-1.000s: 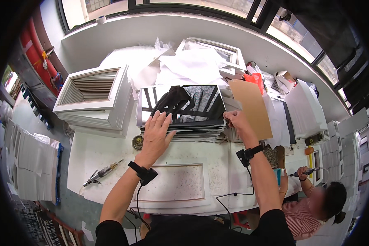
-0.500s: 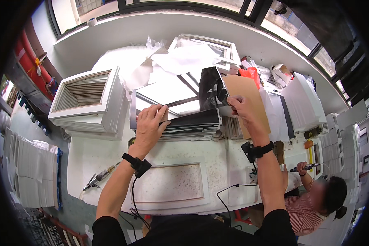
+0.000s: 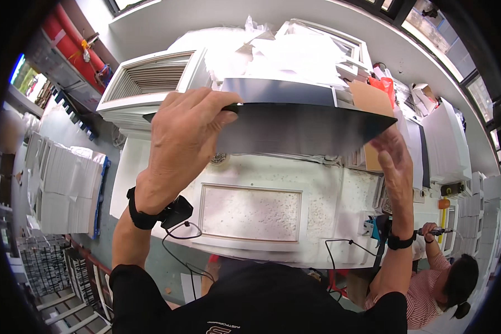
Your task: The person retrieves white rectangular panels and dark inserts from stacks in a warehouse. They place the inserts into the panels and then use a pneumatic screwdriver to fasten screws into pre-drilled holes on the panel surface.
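Observation:
My left hand [image 3: 185,125] grips the left part of a thin, dark, flat panel [image 3: 300,127], fingers over its upper edge and thumb beneath. The panel is raised and tilted above the table, its underside dark and blurred. Close to its right corner is my right hand [image 3: 394,156], slightly blurred, with thumb and fingers apart; whether it touches the panel is unclear. Behind the raised panel shows a flat bluish-grey sheet [image 3: 281,91], its lower part hidden. A white framed door panel [image 3: 250,212] lies on the white table [image 3: 339,211] nearer me.
Stacked white frames [image 3: 150,80] stand at the back left, and white wrapping sheets [image 3: 295,58] lie at the back. Brown cardboard [image 3: 372,99] and stacked white panels [image 3: 444,139] are on the right. At the lower right, a person in a striped top [image 3: 423,292] holds a power tool.
The panel has been lifted and tilted up off the stack, with my left hand still on it. My right hand has shifted to its right corner. The view has moved as well.

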### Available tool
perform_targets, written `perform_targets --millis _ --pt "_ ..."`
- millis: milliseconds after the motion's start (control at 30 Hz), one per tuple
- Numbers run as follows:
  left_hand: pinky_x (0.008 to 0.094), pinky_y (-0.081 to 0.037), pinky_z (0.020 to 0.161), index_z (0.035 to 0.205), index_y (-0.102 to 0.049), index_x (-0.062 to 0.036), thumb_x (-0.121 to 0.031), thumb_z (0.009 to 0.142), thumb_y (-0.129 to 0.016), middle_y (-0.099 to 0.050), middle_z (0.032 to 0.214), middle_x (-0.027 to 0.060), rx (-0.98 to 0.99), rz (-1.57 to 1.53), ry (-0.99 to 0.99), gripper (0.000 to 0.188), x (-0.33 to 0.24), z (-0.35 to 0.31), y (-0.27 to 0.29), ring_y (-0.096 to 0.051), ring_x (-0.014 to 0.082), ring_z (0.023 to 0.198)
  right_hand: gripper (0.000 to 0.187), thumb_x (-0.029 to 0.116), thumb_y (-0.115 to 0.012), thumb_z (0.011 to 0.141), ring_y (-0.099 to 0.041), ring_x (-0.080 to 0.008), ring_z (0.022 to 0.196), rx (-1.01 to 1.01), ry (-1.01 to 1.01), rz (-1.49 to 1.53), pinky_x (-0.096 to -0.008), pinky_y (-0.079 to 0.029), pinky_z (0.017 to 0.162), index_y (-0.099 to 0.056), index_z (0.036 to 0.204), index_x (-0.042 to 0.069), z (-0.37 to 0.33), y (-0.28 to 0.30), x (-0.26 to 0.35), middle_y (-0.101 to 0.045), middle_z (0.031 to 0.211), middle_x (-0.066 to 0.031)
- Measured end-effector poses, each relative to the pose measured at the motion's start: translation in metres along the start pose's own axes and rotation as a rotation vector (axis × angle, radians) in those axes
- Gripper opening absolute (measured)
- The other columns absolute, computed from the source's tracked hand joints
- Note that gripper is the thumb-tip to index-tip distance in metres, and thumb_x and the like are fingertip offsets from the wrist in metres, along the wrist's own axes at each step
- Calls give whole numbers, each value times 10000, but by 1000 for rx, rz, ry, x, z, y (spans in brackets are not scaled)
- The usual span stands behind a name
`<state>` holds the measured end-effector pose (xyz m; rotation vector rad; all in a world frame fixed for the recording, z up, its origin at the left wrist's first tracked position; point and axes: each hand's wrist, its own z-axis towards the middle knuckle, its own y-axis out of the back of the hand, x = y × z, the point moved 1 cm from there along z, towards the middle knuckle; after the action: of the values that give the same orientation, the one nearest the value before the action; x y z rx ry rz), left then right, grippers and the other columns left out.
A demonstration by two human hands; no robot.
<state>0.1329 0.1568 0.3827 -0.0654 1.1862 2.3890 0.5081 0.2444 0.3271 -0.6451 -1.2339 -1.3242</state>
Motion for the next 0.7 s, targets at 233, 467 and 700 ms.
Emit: perform_targets --millis 233,467,700 --pt "428 -479 912 1145 -709 -92 -144 937 -697 -725 1014 107 406 -344 266 214 11 -71 -39 -669 314 941 429 283 -652 1051 -626 -148 1095 -87 -448 565 -275 -462 1019 -596 1308 -56 -127 -86 -97 -684 1222 -98" --pt "441 -525 847 1147 -701 -49 -148 986 -628 -715 1056 146 310 -13 597 203 44 -219 -24 -680 345 959 461 292 -688 1027 -642 -164 1099 -118 -835 598 -293 -504 989 -579 1310 -57 -177 -110 -181 -684 1222 -96" --pt "433 -543 846 1275 -656 -64 -273 969 -670 -691 1074 168 564 -22 972 370 59 -399 -49 -689 332 927 391 284 -657 1042 -677 -173 1050 -54 -930 624 -322 -569 932 -598 1291 -12 -196 -141 -221 -697 1189 -84"
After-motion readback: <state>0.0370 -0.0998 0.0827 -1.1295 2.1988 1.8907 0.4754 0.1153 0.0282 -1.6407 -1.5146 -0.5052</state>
